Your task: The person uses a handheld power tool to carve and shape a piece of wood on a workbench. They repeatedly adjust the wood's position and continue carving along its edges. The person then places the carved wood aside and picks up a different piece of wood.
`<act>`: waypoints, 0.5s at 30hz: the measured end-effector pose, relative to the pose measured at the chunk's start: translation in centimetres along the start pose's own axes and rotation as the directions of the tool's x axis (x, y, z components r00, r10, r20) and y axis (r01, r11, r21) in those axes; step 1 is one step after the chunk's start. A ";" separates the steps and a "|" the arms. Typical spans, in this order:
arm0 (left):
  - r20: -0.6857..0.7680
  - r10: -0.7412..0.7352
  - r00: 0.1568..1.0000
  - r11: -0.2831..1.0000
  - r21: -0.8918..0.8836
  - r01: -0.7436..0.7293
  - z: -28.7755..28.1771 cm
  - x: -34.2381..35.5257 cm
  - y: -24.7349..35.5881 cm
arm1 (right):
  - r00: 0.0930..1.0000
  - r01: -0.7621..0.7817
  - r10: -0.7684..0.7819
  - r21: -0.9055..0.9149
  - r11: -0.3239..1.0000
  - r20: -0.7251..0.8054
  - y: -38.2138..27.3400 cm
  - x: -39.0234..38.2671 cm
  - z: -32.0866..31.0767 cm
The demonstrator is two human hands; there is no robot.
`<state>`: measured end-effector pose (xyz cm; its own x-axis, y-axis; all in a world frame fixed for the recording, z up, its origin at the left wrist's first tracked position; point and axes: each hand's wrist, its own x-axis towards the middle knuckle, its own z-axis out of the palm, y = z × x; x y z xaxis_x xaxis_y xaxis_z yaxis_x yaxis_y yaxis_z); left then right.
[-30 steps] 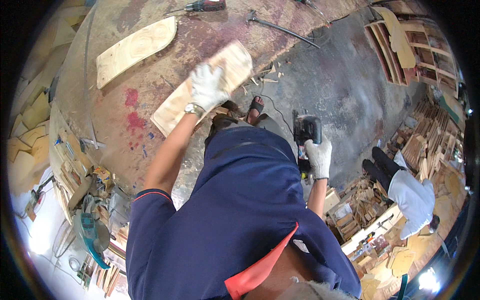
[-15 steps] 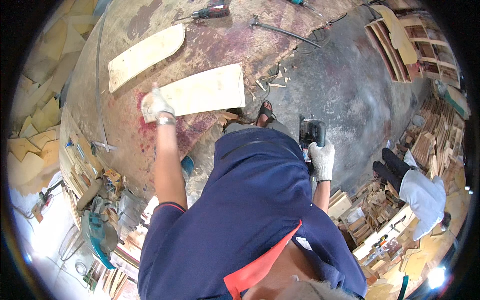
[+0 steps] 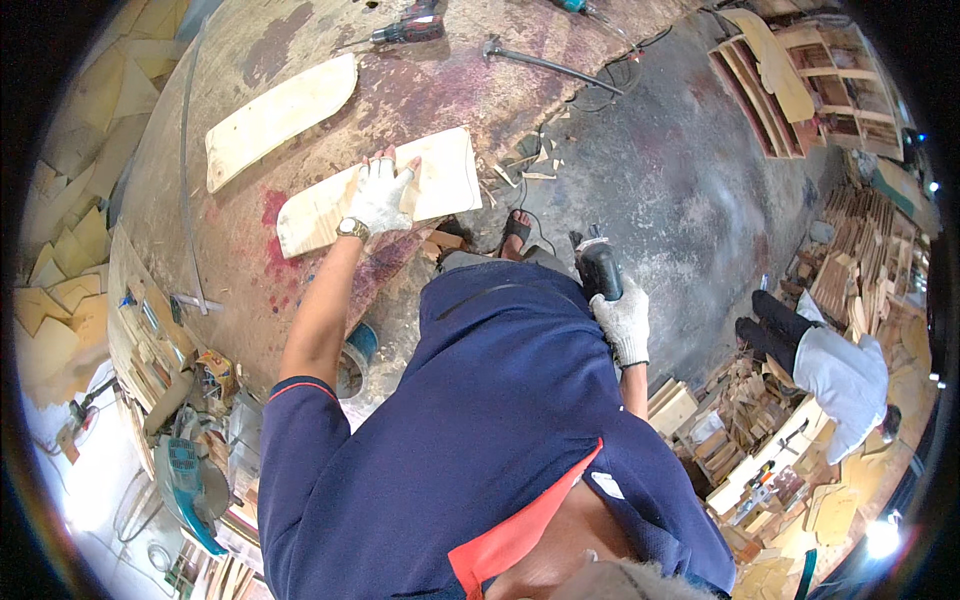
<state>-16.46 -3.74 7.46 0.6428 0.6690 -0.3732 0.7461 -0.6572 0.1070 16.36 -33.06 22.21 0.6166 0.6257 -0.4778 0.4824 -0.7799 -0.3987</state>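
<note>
My left hand (image 3: 378, 196), in a white knit glove with bare fingertips, lies spread on a pale wooden board (image 3: 445, 175). One end of this board is rounded, and it rests near the front edge of a worn, red-stained worktop (image 3: 240, 235). Down at my right side, my gloved right hand (image 3: 624, 322) is wrapped round the handle of a black power tool, which looks like a jigsaw (image 3: 598, 268). The jigsaw is held off the worktop, over the grey floor. A second pale board (image 3: 283, 118) with a rounded corner lies beyond the first.
A cordless drill (image 3: 412, 28) and a hammer (image 3: 555, 70) lie at the far side. Wood offcuts (image 3: 540, 165) and a cable are by the worktop's edge. A blue bucket (image 3: 362, 340) stands near my left arm. At right, another person (image 3: 840, 375) bends among wood stacks.
My left hand has slid from the board's left end to its middle and flattened out. My right hand has brought the jigsaw slightly left and turned it.
</note>
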 end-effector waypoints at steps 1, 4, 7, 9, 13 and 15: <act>-0.030 -0.025 0.999 1.000 -0.015 0.025 0.3 0.1 0.7 | 1.000 -0.012 0.012 -0.019 1.000 0.010 -0.1 -0.2 -0.1; -0.109 -0.152 0.982 0.987 -0.077 0.144 1.4 0.0 4.3 | 1.000 0.011 -0.011 -0.004 1.000 0.001 -0.3 -0.6 0.0; -0.174 -0.257 0.951 0.964 -0.113 0.240 1.9 0.7 8.0 | 1.000 -0.014 0.014 -0.038 0.999 0.006 -0.6 -1.1 0.1; -0.129 -0.318 0.939 0.944 -0.133 0.302 1.9 0.6 9.6 | 1.000 -0.013 0.013 -0.007 1.000 0.023 -0.9 -1.6 0.2; -0.126 -0.326 0.937 0.935 -0.192 0.299 1.5 0.6 10.2 | 0.999 0.016 -0.017 0.024 1.000 0.029 -1.9 -2.0 0.5; -0.143 -0.333 0.932 0.927 -0.230 0.296 1.3 1.3 9.5 | 0.997 0.009 -0.011 0.030 1.000 0.076 -2.5 -2.0 0.8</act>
<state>-8.76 -9.54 6.74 0.3751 0.8922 -0.2514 0.9220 -0.3310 0.2009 13.40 -32.30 23.51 0.5619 0.6338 -0.5316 0.4694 -0.7735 -0.4259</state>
